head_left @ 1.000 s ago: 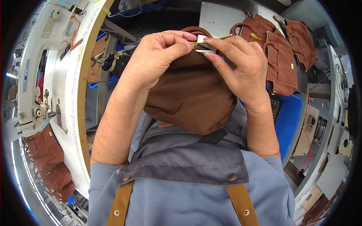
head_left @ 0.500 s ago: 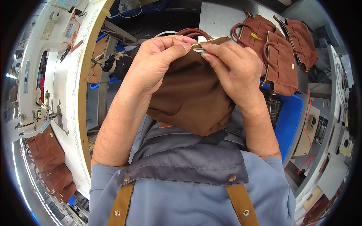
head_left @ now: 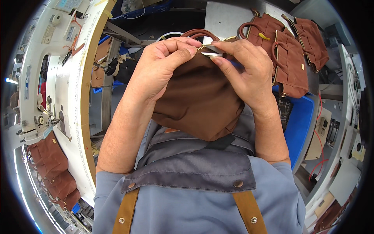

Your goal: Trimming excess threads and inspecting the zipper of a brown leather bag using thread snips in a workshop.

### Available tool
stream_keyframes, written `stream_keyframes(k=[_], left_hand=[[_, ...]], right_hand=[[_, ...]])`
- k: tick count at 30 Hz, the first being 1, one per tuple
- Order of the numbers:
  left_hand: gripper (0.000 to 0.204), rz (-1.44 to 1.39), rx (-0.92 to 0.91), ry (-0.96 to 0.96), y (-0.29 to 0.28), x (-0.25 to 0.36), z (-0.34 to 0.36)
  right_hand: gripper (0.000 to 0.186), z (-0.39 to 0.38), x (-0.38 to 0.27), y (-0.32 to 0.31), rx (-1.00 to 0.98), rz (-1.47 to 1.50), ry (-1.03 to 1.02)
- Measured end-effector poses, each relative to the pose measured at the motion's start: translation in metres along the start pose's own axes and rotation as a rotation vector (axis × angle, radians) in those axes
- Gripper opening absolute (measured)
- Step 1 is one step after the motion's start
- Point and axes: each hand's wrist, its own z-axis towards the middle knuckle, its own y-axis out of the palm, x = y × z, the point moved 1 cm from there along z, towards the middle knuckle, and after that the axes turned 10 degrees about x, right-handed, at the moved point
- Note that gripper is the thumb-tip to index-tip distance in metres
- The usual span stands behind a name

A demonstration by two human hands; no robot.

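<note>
right hand point(head_left: 251, 66) has spread the snips point(head_left: 210, 54)

Zipper point(head_left: 228, 38) partly behind right hand point(head_left: 250, 64)

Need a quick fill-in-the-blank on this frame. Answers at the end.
1. The left hand pinches a zipper with ____-coloured teeth; the right hand holds metal snips.
2. The white sewing machine stands to the person's ____.
3. The plastic bin at the person's right is ____.

Answers: gold; left; blue
</note>
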Motion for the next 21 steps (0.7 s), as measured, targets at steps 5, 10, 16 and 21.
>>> stream_keyframes(k=[5, 10, 16, 21], left_hand=[[0.012, -0.001, -0.008, -0.004, -0.0003, -0.0012, 0.0001], [0.012, -0.007, -0.017, 0.048, -0.0016, -0.0034, -0.0001], [0.012, 0.027, 0.01, 0.074, 0.0014, -0.0011, -0.0025], [0.012, 0.025, 0.029, 0.059, 0.0039, -0.001, -0.005]], right_hand=[[0.024, 0.0011, -0.0055, -0.0016, -0.042, -0.047, -0.022], [0.024, 0.0023, -0.0059, -0.0038, -0.05, -0.062, -0.035], [0.024, 0.002, -0.0073, -0.0029, -0.042, -0.08, -0.047], [0.023, 0.0006, -0.0088, -0.0002, -0.022, -0.114, -0.055]])
